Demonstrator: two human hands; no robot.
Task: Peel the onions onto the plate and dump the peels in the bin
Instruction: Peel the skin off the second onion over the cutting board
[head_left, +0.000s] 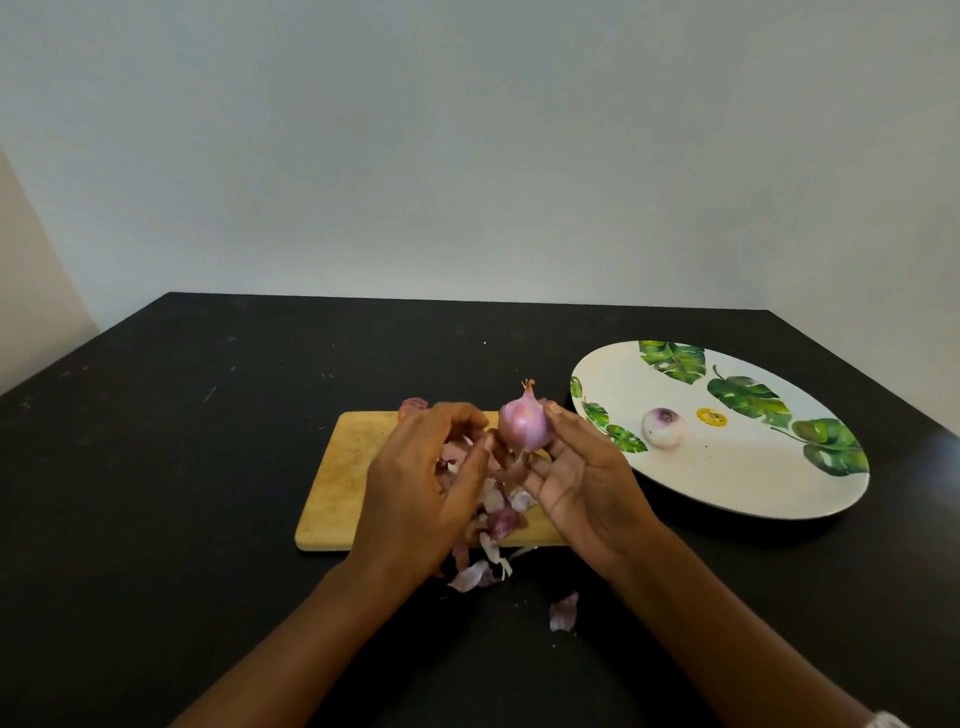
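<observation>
Pink-purple onion (524, 426) held up over the wooden board (343, 467), pinched between thumb and fingertips of right hand (582, 483). Left hand (421, 488) fingers curled just beside it, thumb tip at the skin; can't tell if a strip is pinched. Step: peeling, roughly midway by my read. Loose peels (498, 514) on board and table (156, 467), one peeled onion (663, 427) on plate (753, 493). Next move likely needs a nail under the leftover skin, pulled downward; bin not in view

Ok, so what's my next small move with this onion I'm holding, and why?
Probably strip the remaining skin with the left hand: the onion in the right hand shows a dry tip and loose shreds underneath, unlike the peeled onion on the plate.
</observation>
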